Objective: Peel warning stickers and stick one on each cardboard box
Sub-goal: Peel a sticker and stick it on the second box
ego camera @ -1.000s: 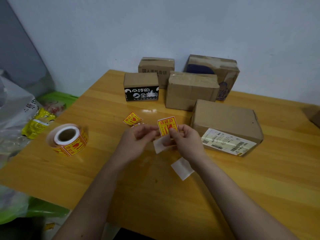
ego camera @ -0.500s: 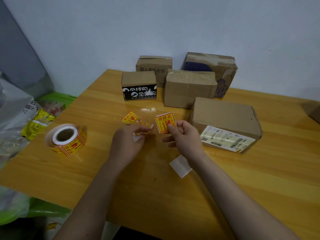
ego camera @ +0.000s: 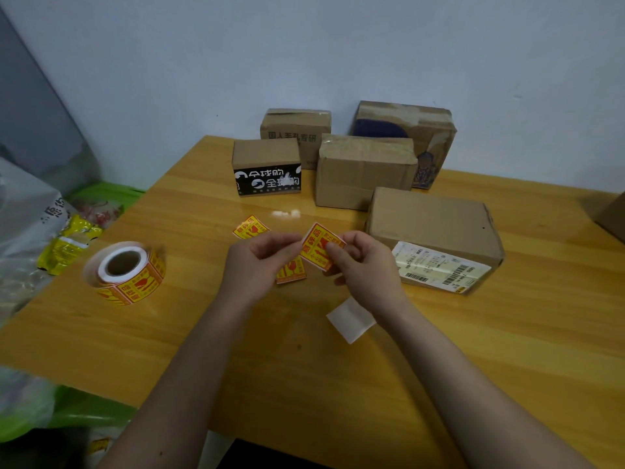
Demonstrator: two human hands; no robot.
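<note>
A yellow and red warning sticker (ego camera: 318, 247) is held above the table between my left hand (ego camera: 260, 265) and my right hand (ego camera: 363, 265), each pinching one edge. Two more stickers lie on the wood: one (ego camera: 249, 228) beyond my left hand, another (ego camera: 291, 273) under my hands. The sticker roll (ego camera: 126, 274) stands at the left. Several cardboard boxes stand behind: a large one with a shipping label (ego camera: 433, 228) at the right, a plain taped one (ego camera: 363, 170), a black-printed one (ego camera: 267, 167), and two against the wall (ego camera: 297, 130) (ego camera: 406, 130).
A white backing paper (ego camera: 350, 319) lies on the wooden table (ego camera: 507, 350) near my right wrist. Plastic bags and a yellow packet (ego camera: 67, 243) pile up off the table's left edge. Another box corner (ego camera: 614, 214) shows at the far right.
The white backing left my left hand, which dropped it and came back to grip the sticker's left edge. The sticker now sits tilted between both hands.
</note>
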